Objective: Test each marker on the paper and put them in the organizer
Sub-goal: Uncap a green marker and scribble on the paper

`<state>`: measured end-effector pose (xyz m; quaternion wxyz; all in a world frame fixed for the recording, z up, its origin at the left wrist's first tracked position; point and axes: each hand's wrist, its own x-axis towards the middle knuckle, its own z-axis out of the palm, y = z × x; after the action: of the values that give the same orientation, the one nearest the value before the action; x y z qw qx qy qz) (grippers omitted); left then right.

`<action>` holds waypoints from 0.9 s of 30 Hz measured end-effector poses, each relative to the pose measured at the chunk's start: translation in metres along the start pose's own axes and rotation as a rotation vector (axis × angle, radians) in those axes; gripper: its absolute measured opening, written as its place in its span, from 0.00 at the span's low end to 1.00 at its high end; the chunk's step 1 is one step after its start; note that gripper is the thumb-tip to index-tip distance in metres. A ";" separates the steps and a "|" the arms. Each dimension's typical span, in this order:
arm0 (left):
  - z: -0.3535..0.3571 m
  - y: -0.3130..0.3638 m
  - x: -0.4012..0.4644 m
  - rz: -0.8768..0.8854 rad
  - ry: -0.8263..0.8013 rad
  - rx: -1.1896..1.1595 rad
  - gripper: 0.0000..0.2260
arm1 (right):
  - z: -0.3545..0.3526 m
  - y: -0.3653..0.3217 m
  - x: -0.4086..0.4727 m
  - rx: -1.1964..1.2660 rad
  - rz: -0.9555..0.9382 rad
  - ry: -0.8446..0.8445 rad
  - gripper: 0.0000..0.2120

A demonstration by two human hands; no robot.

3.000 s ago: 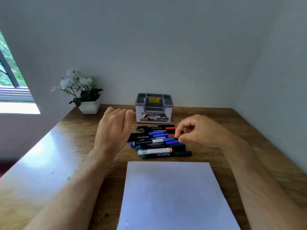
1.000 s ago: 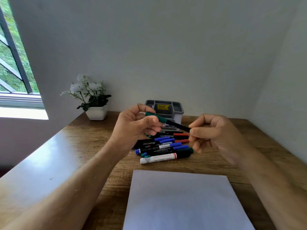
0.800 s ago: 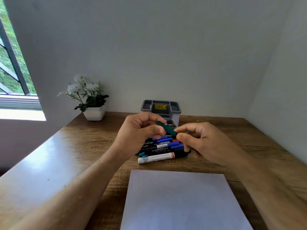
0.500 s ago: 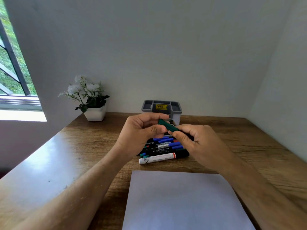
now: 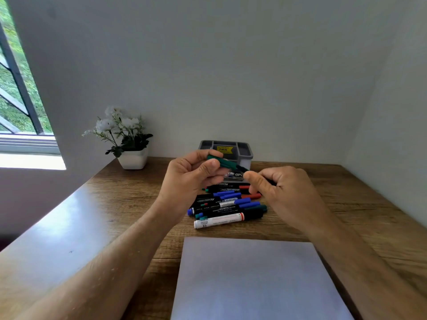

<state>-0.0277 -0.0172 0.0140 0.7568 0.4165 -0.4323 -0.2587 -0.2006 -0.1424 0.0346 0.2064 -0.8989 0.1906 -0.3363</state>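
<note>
Both hands hold the green marker [image 5: 227, 163] above the marker pile [image 5: 227, 205]: left hand [image 5: 189, 181] fingers pinch its cap, right hand [image 5: 280, 192] fingers clamp the barrel (mostly hidden), before the organizer [image 5: 247, 151].

Single head view, wide-angle, looking forward-down, close over desk [image 5: 97, 227] toward wall corner.

A home desk corner: wooden desk [image 5: 346, 204], potted flowers [image 5: 124, 139], window [image 5: 18, 100], plain walls.
</note>
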 end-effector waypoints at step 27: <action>-0.017 -0.013 0.004 -0.068 0.225 0.368 0.11 | 0.062 -0.067 -0.052 0.806 0.408 -0.196 0.16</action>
<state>-0.0113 -0.0201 0.0004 0.7022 0.5883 -0.3708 -0.1527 -0.1814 -0.0457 -0.0021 0.6186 -0.7185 0.1973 -0.2494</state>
